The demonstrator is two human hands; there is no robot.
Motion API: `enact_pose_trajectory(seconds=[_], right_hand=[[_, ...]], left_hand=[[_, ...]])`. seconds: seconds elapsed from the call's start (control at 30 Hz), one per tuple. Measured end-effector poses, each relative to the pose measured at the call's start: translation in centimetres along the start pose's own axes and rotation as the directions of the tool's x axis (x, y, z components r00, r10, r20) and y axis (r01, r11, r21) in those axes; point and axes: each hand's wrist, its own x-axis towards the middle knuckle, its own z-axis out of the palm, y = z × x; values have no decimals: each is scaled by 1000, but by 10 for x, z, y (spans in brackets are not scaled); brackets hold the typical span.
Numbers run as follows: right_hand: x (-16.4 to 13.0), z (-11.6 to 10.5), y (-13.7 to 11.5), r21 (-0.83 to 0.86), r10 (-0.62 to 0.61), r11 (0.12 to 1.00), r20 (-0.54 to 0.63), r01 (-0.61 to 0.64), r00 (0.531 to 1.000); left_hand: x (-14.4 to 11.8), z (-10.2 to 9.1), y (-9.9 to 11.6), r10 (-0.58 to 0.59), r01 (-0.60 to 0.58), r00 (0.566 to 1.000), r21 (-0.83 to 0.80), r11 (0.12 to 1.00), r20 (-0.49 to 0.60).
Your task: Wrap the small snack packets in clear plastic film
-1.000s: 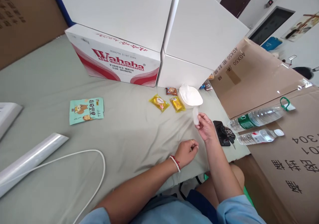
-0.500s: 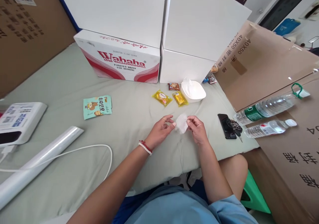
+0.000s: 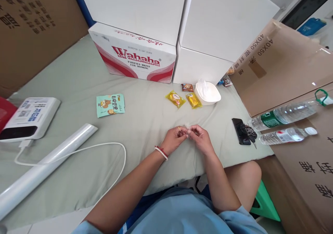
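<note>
My left hand [image 3: 175, 139] and my right hand [image 3: 201, 138] meet over the cloth, fingertips pinched together. Between them is a small piece of thin clear plastic film [image 3: 187, 125], bunched up, with only its crumpled top showing above the fingers. Both hands appear closed on it. Just beyond the hands lie two yellow snack packets [image 3: 175, 99] and a small brown snack packet [image 3: 187, 87]. Beside these stands a white bowl [image 3: 213, 95] with crumpled clear plastic [image 3: 203, 88] in it.
A teal snack pouch [image 3: 110, 105] lies to the left, near a plastic roll [image 3: 49, 168], a white cable [image 3: 124, 157] and a white device [image 3: 32, 117]. At right are a phone [image 3: 240, 131], keys [image 3: 250, 133] and two bottles [image 3: 290, 135]. A Wahaha carton [image 3: 135, 58] stands behind.
The film was spread out in my right hand, with my left fingers loosely open beside it. Now both hands are together and the film is bunched between their fingertips. The view has shifted slightly.
</note>
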Motion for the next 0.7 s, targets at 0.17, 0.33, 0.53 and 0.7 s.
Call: enact_pose_trajectory(seconds=[0.17,0.33,0.53,0.7], right_hand=[[1,-1,3,161,75,985,-59,-64,995],[-2,-14,-2,178,73,982,-69,-60,995],[-7,-29,-1,317,84,947,-91,-51,992],[-12,-40,6,275,68,961,-114,-34,991]], left_hand=[[0,-2,3,-19,20,1000,-56,998,17],[1,-5,12,-101,93,995,-223,970,-23],[7,-17,15,-185,103,976,-513,852,-112],[9,-24,16,-196,64,971,-643,763,-136]])
